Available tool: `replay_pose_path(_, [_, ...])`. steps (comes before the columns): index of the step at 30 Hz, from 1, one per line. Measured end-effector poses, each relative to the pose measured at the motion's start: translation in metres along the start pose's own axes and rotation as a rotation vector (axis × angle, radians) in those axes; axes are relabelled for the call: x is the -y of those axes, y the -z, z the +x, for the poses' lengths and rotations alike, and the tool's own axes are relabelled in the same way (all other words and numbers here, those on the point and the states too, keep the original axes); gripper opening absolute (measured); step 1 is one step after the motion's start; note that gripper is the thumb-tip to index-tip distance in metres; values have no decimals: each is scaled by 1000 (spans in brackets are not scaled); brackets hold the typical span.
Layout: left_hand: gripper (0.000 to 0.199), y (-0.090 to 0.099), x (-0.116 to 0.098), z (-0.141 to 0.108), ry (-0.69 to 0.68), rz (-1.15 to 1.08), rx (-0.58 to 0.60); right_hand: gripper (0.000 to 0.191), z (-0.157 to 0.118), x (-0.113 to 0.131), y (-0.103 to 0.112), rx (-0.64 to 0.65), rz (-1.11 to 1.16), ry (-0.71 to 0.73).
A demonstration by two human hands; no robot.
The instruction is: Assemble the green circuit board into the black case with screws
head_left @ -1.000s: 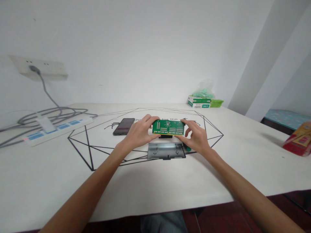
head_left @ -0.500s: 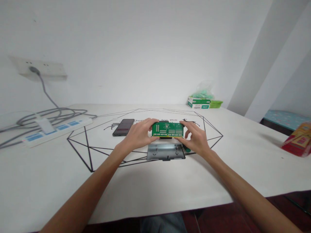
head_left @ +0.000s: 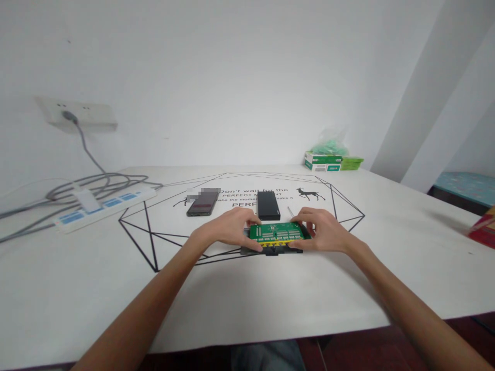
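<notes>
A green circuit board (head_left: 275,232) with a row of yellow ports along its near edge is gripped at both ends. My left hand (head_left: 235,228) pinches its left end and my right hand (head_left: 319,229) its right end. Directly beneath the board is a dark metal casing part (head_left: 273,251), mostly covered by it; whether the two touch cannot be told. Just beyond the board lies a black rectangular box (head_left: 268,205). The thin shaft of a tool (head_left: 290,212) shows beside my right fingers, its other end hidden by that hand.
A phone (head_left: 203,202) lies left of the black box. Further left are a white power strip (head_left: 106,208) and coiled grey cable (head_left: 96,186). Green and white boxes (head_left: 324,161) stand at the back right. A red package (head_left: 483,228) is at the right edge.
Both hands have lowered the board toward me, over the casing part. It is tilted flatter, showing its yellow ports, and the black box behind is uncovered. The view has shifted slightly.
</notes>
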State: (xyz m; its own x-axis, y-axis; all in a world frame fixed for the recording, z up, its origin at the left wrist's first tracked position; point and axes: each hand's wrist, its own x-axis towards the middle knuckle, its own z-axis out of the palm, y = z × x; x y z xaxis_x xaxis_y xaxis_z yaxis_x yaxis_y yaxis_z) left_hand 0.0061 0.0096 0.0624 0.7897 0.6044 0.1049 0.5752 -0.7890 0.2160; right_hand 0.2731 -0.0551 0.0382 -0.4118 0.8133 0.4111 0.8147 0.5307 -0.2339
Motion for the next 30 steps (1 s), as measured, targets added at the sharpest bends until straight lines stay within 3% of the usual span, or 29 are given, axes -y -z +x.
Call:
replay_pose_path(6, [61, 4, -10, -2, 26, 58, 40, 47, 0, 3, 2, 87, 27, 7])
replay_pose_path(20, [59, 2, -19, -1, -39, 89, 87, 50, 0, 5, 1, 109, -19, 24])
replay_pose_path(25, [68, 0, -21, -2, -45, 102, 79, 62, -1, 3, -1, 76, -32, -5])
replay_pose_path(30, [72, -1, -20, -1, -9, 57, 124, 39, 1, -9, -4, -30, -47, -99])
